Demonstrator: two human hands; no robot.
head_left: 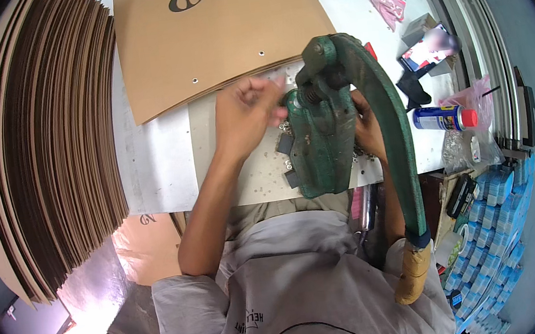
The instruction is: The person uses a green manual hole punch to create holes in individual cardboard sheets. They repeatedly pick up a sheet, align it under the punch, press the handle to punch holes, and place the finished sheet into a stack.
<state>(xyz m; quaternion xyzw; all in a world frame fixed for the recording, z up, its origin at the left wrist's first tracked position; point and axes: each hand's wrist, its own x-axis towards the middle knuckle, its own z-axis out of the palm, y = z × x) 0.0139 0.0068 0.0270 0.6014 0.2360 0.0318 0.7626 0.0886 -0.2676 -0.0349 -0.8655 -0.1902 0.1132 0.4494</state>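
A green hand-lever eyelet press [324, 141] stands at the table's near edge, its long lever reaching down toward me to a tape-wrapped grip [414, 274]. My left hand [245, 113] is at the press's left side, fingers curled and slightly blurred close to its head. Whatever those fingers pinch is too small to make out. Partly behind the lever, my right hand [369, 130] is by the press's right side, its fingers mostly hidden. Just beyond lies a stack of brown paper sheets or bags [219, 34] with dark print and two metal-ringed holes [261, 53] along the near edge.
A tall row of brown card pieces [53, 138] fills the left. Small metal eyelets [362, 156] lie scattered around the press base. To the right are a blue spray can [437, 119] with a red cap, a propped phone [429, 49], plastic bags [469, 144] and a pink wrapper [384, 2].
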